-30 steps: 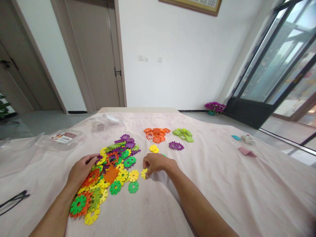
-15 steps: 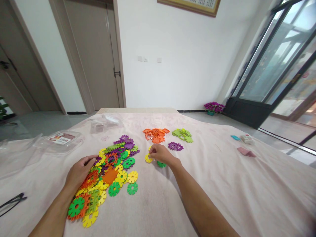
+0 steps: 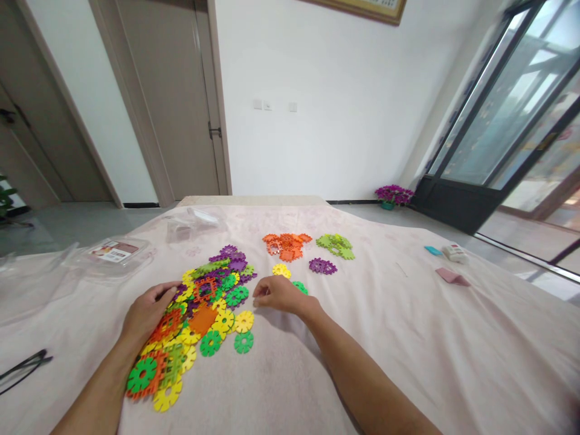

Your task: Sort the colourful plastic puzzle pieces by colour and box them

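Observation:
My left hand (image 3: 150,309) lies on the left side of a mixed pile of plastic building pieces, its fingertips touching a purple piece. The thumb and index finger are apart. An orange square piece (image 3: 203,320), a green notched disc (image 3: 141,374) and a yellow notched disc (image 3: 167,395) are among the pile. My right hand (image 3: 281,294) hovers just right of the pile, fingers bent and slightly apart, with nothing visible in them. Behind it lies a yellow disc (image 3: 281,270). A green disc (image 3: 299,287) is partly hidden by the hand.
Farther back lie orange pieces (image 3: 289,246), light green pieces (image 3: 335,246) and purple pieces (image 3: 322,266). Clear plastic containers (image 3: 113,257) stand at the left, near black glasses (image 3: 26,367). A pink cloth (image 3: 452,277) and a white packet (image 3: 454,254) lie at the right.
My right hand has let go of a yellow disc and moved left and nearer to me, towards the pile. The left hand has stayed on the pile.

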`<state>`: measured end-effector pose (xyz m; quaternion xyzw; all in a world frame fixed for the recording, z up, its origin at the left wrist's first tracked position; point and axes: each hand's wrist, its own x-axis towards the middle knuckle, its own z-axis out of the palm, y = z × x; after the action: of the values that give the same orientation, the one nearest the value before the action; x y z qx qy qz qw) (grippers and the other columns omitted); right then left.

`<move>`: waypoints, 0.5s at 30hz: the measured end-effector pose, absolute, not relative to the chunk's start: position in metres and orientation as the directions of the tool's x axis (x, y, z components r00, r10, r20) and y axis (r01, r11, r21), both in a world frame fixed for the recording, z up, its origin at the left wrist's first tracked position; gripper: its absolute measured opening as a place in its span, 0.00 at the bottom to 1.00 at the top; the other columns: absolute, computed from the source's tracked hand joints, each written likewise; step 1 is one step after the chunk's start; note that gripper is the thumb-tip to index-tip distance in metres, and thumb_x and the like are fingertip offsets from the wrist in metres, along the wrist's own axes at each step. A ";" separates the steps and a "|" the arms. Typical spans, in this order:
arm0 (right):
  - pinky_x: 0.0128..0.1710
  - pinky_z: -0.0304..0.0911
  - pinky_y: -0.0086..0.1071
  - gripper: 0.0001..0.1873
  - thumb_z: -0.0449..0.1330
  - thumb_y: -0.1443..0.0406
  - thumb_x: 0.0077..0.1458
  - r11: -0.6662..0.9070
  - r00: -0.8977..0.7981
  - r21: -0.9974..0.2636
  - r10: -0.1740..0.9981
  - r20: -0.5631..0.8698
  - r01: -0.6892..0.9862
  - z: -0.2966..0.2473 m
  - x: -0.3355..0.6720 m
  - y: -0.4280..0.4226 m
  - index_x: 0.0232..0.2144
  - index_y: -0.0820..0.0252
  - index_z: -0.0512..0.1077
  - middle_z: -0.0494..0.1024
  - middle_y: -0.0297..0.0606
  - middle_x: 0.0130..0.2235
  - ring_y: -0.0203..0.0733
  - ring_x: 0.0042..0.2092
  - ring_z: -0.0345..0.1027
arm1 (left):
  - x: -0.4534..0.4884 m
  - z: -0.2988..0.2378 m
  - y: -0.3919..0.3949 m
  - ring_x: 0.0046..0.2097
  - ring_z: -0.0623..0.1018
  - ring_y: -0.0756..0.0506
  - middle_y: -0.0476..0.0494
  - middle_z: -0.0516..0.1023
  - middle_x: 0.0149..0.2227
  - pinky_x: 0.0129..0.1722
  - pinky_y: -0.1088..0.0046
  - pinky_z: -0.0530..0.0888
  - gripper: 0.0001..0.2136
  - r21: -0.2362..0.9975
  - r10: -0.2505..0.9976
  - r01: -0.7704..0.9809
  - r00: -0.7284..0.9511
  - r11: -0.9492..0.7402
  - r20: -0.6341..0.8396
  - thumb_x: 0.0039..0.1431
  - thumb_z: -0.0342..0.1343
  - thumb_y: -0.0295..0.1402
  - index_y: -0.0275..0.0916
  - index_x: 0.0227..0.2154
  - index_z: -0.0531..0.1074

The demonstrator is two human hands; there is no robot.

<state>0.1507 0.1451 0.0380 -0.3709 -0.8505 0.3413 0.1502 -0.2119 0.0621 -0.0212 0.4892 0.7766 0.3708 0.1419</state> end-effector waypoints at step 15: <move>0.31 0.55 0.24 0.21 0.75 0.67 0.41 0.460 -0.761 -0.745 0.641 -0.099 0.484 0.033 0.134 0.125 0.38 0.58 0.74 0.73 0.27 0.33 0.34 0.34 0.67 | -0.213 -0.023 0.062 0.50 0.81 0.39 0.47 0.84 0.50 0.53 0.66 0.73 0.21 0.717 0.860 0.648 -0.491 0.255 0.137 0.58 0.54 0.49 0.47 0.48 0.81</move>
<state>0.1345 0.1248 0.0334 -0.3313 -0.8486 0.4006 0.0980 -0.2128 0.0617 -0.0227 0.4839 0.7793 0.3717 0.1426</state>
